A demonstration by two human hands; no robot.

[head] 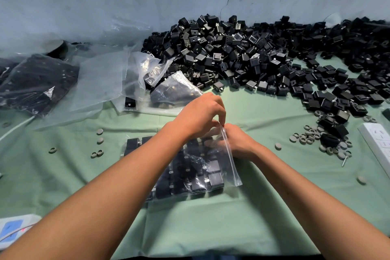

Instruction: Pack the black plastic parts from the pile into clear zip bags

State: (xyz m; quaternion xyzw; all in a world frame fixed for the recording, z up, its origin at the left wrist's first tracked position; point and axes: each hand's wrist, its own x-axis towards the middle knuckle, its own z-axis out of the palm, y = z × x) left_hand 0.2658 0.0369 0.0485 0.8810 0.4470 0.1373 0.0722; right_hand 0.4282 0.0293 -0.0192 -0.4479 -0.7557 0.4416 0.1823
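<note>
A clear zip bag (pixel 196 167) filled with black plastic parts lies on the green cloth in front of me. My left hand (pixel 200 116) pinches the bag's top corner near its zip edge. My right hand (pixel 238 143) grips the same edge from the right, partly behind the clear plastic. Both hands meet at that corner. The big pile of loose black plastic parts (pixel 253 57) spreads across the back and right of the table.
Empty and part-filled clear bags (pixel 118 78) lie at the back left, with a full bag (pixel 40 82) at the far left. Small grey rings (pixel 312 135) are scattered right and left. A white power strip (pixel 377 143) lies at the right edge, a small scale (pixel 12 230) at the lower left.
</note>
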